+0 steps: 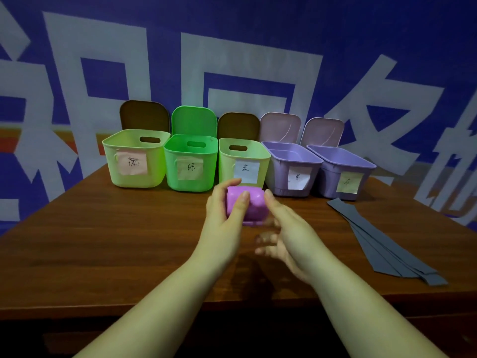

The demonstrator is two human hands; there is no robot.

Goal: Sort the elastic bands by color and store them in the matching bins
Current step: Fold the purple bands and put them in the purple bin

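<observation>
Five bins in a row at the far side of the table (116, 241), lids up against the wall: pale green bin (135, 158) far left with a pink label, bright green bin (190, 162), second pale green bin (244, 161) with a white label, then two purple bins (291, 169) (340, 174) on the right. Neighbouring bins sit just beside each other, nearly touching. All stand open-topped; insides not readable from this angle.

Left hand (227, 210) grips a folded purple band bundle (245, 205) above the table, just in front of the middle pale green bin, thumb across its near face, fingers round the left side. Right hand (286, 233) is just beside the bundle's right edge, fingers spread and relaxed, lower fingers motion-blurred; index tip near or touching the bundle, cannot tell which.

Grey bands (382, 244) lie flat in an overlapping fan on the right of the table, running from just near the rightmost purple bin toward the near right edge.

Open wood surface left of the hands and between the hands and the near table edge. Dark brown wood-grain top, front edge visible low in the view, dark below it. Behind: a blue wall (232, 34) with large white characters and an orange stripe at left.
</observation>
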